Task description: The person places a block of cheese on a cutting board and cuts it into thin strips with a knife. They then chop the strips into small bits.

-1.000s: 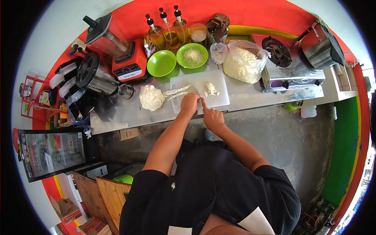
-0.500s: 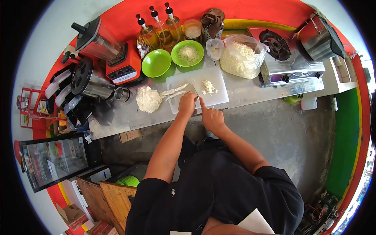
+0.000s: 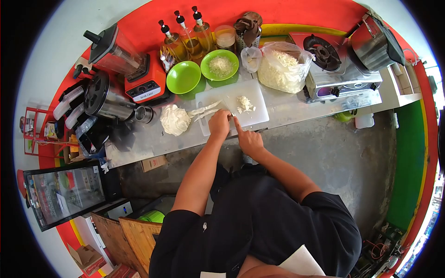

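My left hand (image 3: pixel 219 124) is closed at the near edge of a white cutting board (image 3: pixel 257 91), over the ends of pale strips (image 3: pixel 205 109) of dough-like food. My right hand (image 3: pixel 250 140) is closed close beside it, its index finger stretched forward along a knife; the handle is mostly hidden. The knife blade (image 3: pixel 228 102) is thin and hard to make out against the board. A small heap of chopped pale pieces (image 3: pixel 245 104) lies right of the blade. Left of the board sits a larger white, soft-looking mass (image 3: pixel 174 119), with strips reaching onto the board.
Behind the board stand two green bowls (image 3: pixel 184 77), one holding pale shreds (image 3: pixel 220 66), and a plastic bag (image 3: pixel 283 69) of shredded food. A red blender (image 3: pixel 145 78) is at left, a gas stove (image 3: pixel 343 83) at right. Pump bottles (image 3: pixel 202 34) line the wall.
The view has shifted slightly. Both hands stay together at the board's near edge, with very little visible movement.
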